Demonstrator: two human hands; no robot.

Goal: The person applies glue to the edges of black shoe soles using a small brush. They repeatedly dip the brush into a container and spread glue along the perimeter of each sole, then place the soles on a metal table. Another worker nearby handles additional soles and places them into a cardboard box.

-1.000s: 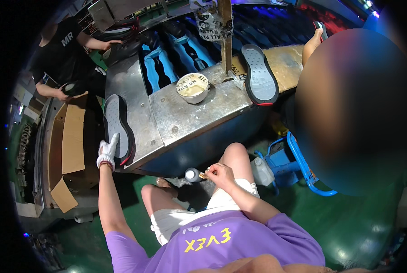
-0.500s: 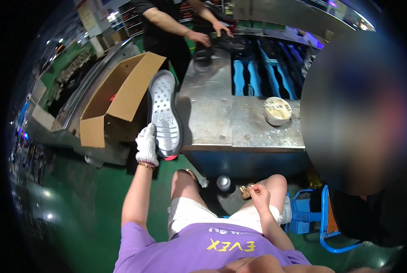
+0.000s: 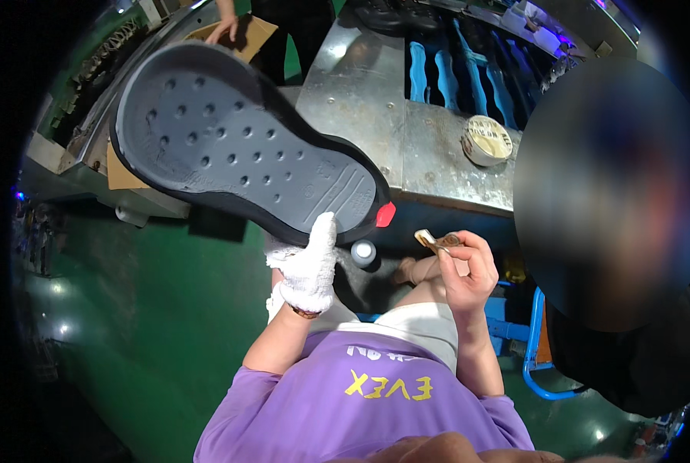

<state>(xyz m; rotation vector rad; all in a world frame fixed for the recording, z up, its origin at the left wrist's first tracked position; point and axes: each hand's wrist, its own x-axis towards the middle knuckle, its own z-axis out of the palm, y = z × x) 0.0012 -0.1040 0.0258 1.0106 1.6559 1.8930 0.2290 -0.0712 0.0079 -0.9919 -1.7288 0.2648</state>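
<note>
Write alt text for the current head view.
A person's gloved left hand holds up a dark shoe sole with a red tip, while the bare right hand pinches a small brown item. Beyond them, a round tub sits on a metal table.

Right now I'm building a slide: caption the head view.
Gloved left hand holds a grey shoe sole; right hand pinches a small tool.

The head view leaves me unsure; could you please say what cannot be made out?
In the head view:
Shoe sole: its far face is turned away.
Left hand: most fingers are behind the sole.
Small brown-and-white item: partly covered by the right hand.
Cardboard box: partly behind the sole.
Co-worker: head cut off by the upper edge.
</note>
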